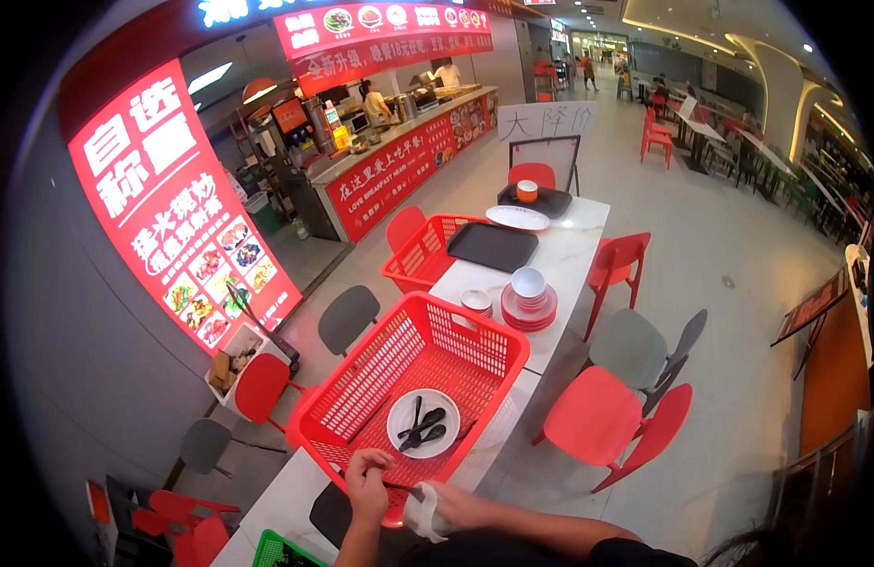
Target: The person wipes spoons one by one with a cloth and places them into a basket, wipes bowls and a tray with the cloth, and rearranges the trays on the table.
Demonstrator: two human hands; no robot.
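At the near edge of the large red plastic basket point(512, 354), my two hands are close together. My right hand point(456, 507) is closed around a white cloth point(422, 515), which may be a paper tissue. With its fingers curled, my left hand point(366, 482) pinches one end of a thin dark thing that runs toward the cloth; its kind cannot be made out. Inside the basket lies a white plate point(395, 420) carrying several black spoons point(424, 430). Thin dark sticks, probably chopsticks, lie on the basket floor beside the plate.
Beyond the basket, stacked red and white dishes point(528, 307), a white bowl point(528, 282), small bowls point(475, 301) and a black tray point(493, 247) occupy the white table point(574, 248). Another red basket point(416, 257) stands behind. Red chairs point(597, 416) flank the table; a green basket point(284, 551) is nearby.
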